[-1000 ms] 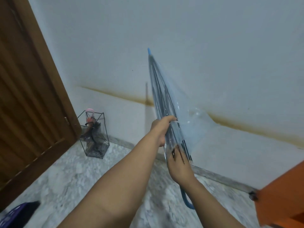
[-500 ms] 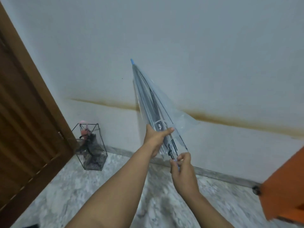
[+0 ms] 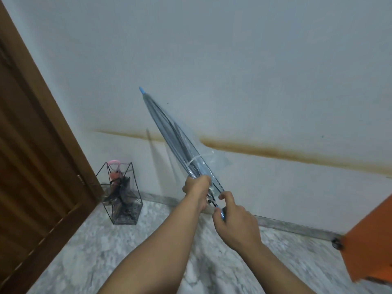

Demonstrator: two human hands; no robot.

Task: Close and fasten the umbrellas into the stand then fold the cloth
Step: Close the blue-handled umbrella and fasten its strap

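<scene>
A closed transparent umbrella (image 3: 176,136) with a blue tip points up and to the left in front of the wall. A clear strap is wrapped round its folded canopy. My left hand (image 3: 196,187) grips the lower end of the canopy. My right hand (image 3: 233,219) holds the shaft just below, fingers curled round its blue part. A black wire umbrella stand (image 3: 122,194) sits on the floor by the door, with a pink-handled umbrella and a dark one inside. No cloth is in view.
A brown wooden door (image 3: 36,145) fills the left side. An orange piece of furniture (image 3: 373,245) juts in at the right. The wall (image 3: 254,71) carries a brown stain line. Marbled floor (image 3: 84,251) lies between me and the stand.
The umbrella has tilted further left and its loose canopy has been gathered tighter, with the strap now round it. My right hand has slid down onto the shaft.
</scene>
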